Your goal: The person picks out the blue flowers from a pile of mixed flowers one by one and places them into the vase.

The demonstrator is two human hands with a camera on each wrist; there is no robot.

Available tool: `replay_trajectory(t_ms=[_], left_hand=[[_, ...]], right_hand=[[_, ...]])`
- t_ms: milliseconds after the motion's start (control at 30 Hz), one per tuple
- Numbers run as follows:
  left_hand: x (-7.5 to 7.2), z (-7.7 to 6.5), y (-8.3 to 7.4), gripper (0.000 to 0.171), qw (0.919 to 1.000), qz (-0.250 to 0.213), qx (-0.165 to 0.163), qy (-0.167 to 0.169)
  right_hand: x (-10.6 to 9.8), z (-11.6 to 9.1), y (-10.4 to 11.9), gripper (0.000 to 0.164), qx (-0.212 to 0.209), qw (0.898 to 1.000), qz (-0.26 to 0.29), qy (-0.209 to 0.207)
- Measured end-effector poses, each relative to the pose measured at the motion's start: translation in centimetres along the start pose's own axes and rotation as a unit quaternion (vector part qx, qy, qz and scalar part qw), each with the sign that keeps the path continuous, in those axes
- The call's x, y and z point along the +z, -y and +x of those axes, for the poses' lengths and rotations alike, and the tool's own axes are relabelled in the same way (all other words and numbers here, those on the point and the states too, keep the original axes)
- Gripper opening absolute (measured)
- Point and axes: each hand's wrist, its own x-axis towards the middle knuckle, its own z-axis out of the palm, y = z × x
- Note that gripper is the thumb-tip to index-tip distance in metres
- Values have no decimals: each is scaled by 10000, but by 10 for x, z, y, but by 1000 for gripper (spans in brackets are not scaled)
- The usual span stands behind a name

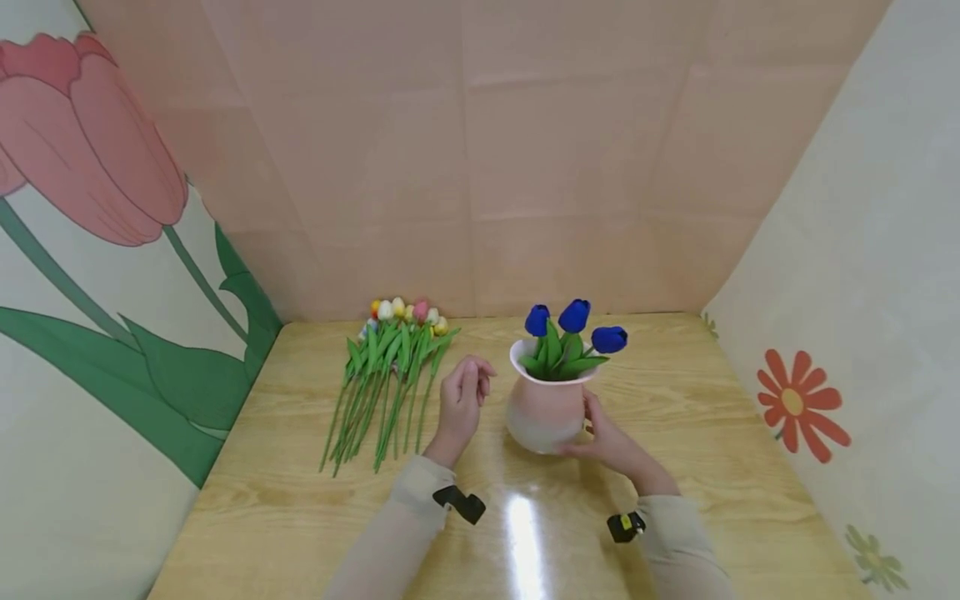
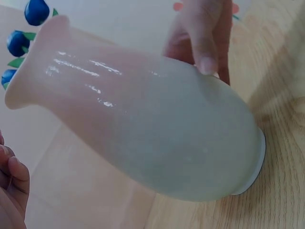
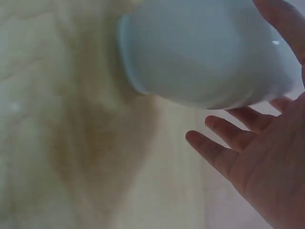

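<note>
A pink-and-white vase (image 1: 545,408) stands on the wooden table with three blue tulips (image 1: 574,316) and green leaves at its mouth. My right hand (image 1: 611,446) is at the vase's right side, its thumb low on the front. In the right wrist view the fingers (image 3: 224,157) are spread and fairly straight, the lower ones apart from the vase wall. My left hand (image 1: 461,404) hovers left of the vase, fingers loosely curled and holding nothing. In the left wrist view the vase (image 2: 157,119) fills the middle and only a few left fingertips (image 2: 18,171) show.
Several loose tulips (image 1: 390,358) in white, yellow, pink and orange lie in a bunch left of my left hand, stems toward me. A pink backdrop (image 1: 465,167) closes off the rear. Printed flower panels (image 1: 862,292) flank the table (image 1: 262,500).
</note>
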Motion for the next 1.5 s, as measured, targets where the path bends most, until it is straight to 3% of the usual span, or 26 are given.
replay_trajectory(t_ms=[467,800,967,1233,1367,1500], left_hand=[[-10,-8,5,35,9992,108,-369,-130],[-18,-15,8,36,9972,306,-628,-255],[-18,-14,10,37,9980,232,-515,-289],[-21,-13,11,37,9984,103,-452,-316],[-23,-13,11,37,9977,130,-569,-352],[-25,-13,12,37,9977,123,-456,-487]], right_hand=[[20,8,-27,109,-248,9981,317,-468],[18,4,-6,102,-271,9980,457,-331],[19,5,-3,101,-230,9970,647,-346],[41,32,-19,109,-136,9961,597,-627],[46,50,-13,110,3,9967,650,-483],[49,67,-5,108,58,9974,685,-231]])
